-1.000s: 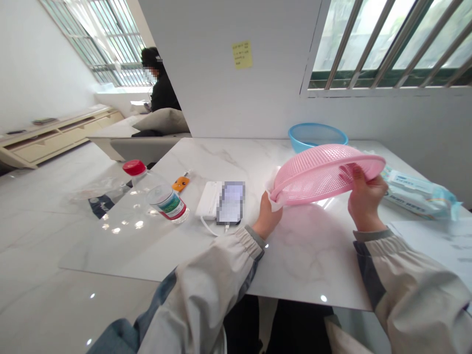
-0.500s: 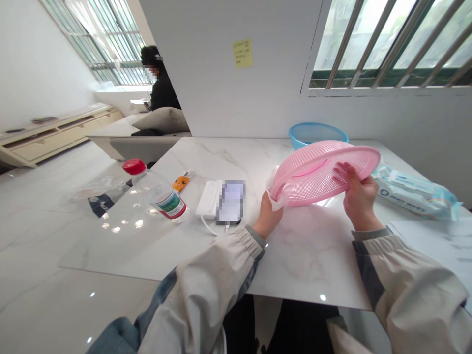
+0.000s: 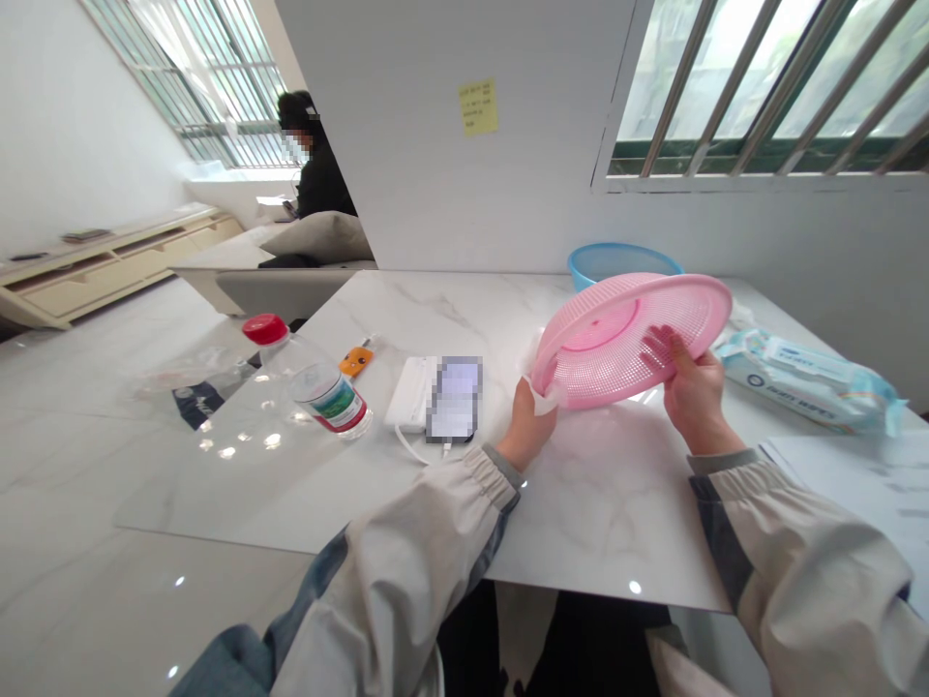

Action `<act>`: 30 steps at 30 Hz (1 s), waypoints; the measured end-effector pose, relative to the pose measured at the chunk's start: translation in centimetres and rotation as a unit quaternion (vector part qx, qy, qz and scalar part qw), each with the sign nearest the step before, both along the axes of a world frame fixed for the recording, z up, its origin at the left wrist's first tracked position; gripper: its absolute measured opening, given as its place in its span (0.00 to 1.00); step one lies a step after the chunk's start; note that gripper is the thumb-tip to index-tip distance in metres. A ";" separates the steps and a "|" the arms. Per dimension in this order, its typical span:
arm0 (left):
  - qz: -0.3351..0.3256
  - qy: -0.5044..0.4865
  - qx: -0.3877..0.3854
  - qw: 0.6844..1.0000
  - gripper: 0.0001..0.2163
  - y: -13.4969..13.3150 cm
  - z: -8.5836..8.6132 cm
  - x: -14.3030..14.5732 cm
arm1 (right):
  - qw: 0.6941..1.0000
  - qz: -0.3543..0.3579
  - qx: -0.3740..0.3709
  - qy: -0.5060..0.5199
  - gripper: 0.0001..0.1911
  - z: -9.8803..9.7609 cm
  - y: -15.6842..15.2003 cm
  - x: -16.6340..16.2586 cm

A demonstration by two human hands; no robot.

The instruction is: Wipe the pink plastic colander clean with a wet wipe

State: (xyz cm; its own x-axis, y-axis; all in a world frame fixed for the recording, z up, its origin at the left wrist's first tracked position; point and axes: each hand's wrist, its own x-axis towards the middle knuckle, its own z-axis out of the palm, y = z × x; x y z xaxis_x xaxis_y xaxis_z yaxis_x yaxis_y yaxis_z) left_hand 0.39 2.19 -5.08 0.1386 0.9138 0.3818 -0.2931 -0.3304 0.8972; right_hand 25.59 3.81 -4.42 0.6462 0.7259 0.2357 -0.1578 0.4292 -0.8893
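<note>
A pink mesh colander is held tilted above the table, its open side turned partly towards me. My left hand is closed on a thin white wipe, pinching it against the colander's left rim. At the right side, my right hand grips the colander, with the thumb near the rim and the fingers partly seen through the mesh. Behind the colander stands a blue plastic basin, its lower part hidden.
Left of my hands lie a phone, a white power bank with a cable, an orange trinket and a large red-capped bottle. A wipes pack and papers lie right. A person sits far off.
The colander has turned slightly, showing more of its inside, and its right side has shifted left with my right hand. My left hand stays at the left rim with the wipe.
</note>
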 end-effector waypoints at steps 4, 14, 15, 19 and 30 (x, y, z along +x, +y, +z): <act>-0.002 -0.012 0.000 1.000 0.29 0.1 -0.1 0.1 | 1.000 0.002 -0.002 -0.003 0.28 0.1 -0.1 0.0; -0.003 -0.021 -0.004 1.000 0.30 0.3 -0.4 0.2 | 1.000 0.005 -0.002 -0.009 0.31 0.3 -0.2 -0.1; -0.002 -0.026 -0.001 1.000 0.30 0.3 -0.4 0.3 | 1.000 0.005 -0.002 -0.010 0.31 0.3 -0.2 -0.1; 0.002 -0.036 0.001 0.999 0.31 0.3 -0.3 0.4 | 1.000 0.007 -0.001 -0.008 0.31 0.3 -0.2 -0.1; 0.010 -0.017 -0.008 1.000 0.30 0.3 -0.3 0.1 | 1.000 0.017 -0.002 -0.006 0.27 0.1 -0.1 0.1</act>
State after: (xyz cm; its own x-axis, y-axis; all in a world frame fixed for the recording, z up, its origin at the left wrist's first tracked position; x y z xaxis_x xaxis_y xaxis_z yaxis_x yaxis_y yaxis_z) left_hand 0.54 2.48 -5.39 0.1080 0.9219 0.3721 -0.3178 -0.3226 0.8916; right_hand 25.70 3.75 -4.31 0.6184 0.7485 0.2396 -0.1619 0.4197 -0.8931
